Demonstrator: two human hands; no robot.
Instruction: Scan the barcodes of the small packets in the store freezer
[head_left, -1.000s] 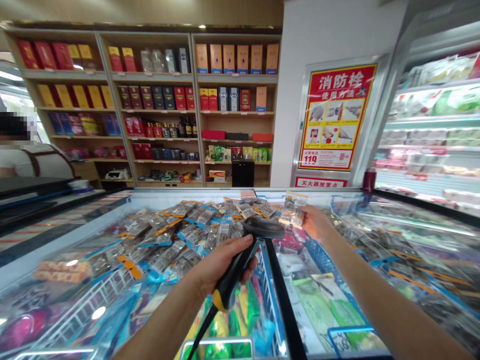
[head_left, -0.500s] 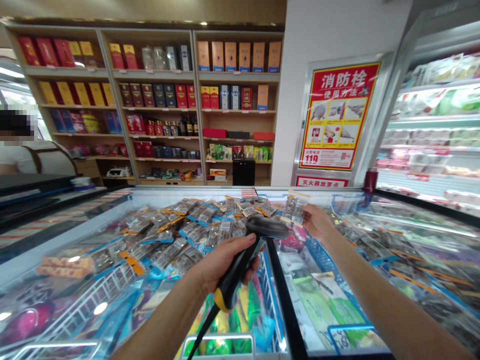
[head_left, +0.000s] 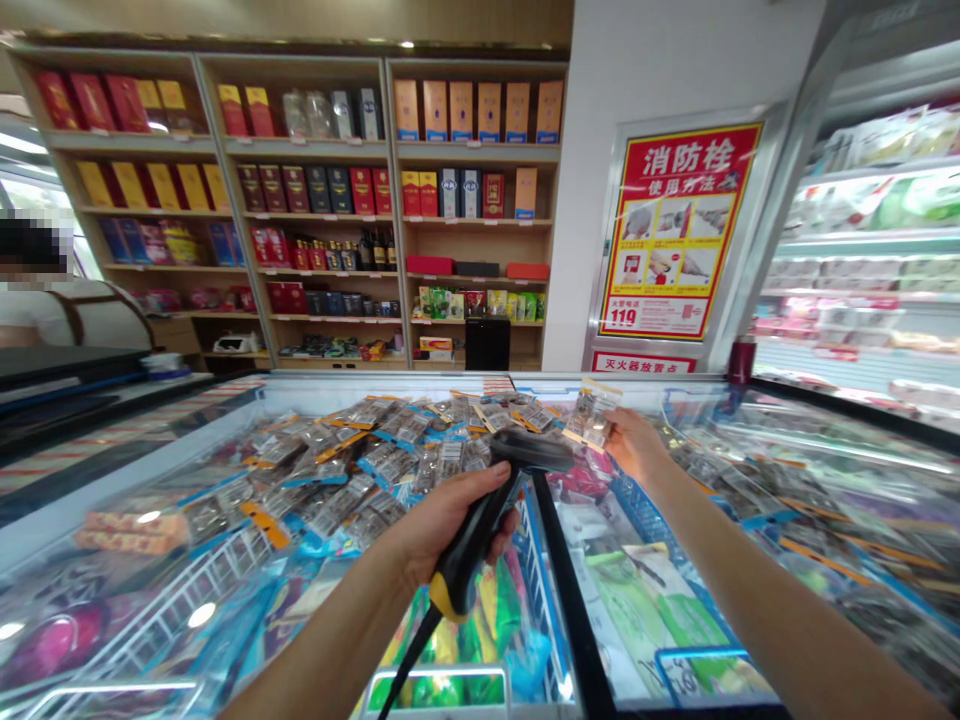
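Observation:
My left hand point(head_left: 457, 520) is wrapped round the handle of a black barcode scanner point(head_left: 472, 540) with a yellow end; its cable runs down toward me. The scanner's head points right, at a small clear packet point(head_left: 591, 408) with an orange edge. That packet is pinched at its right side by the fingers of my right hand point(head_left: 634, 440), held up above the freezer glass. What is inside the packet is too small to make out. Many similar packets point(head_left: 397, 465) with blue and orange edges lie spread over the glass lid beyond the scanner.
Beneath the glass, the chest freezer point(head_left: 574, 600) holds wire baskets with green and yellow bags point(head_left: 480, 620). More packets point(head_left: 765, 490) lie on the right. Shelves of boxes point(head_left: 322, 190) line the back wall beside a red poster point(head_left: 679, 230). A person point(head_left: 75, 310) is at the far left.
The packet in my right hand has tilted slightly. The scanner head has shifted a little, with blur on it. Everything else stays in place.

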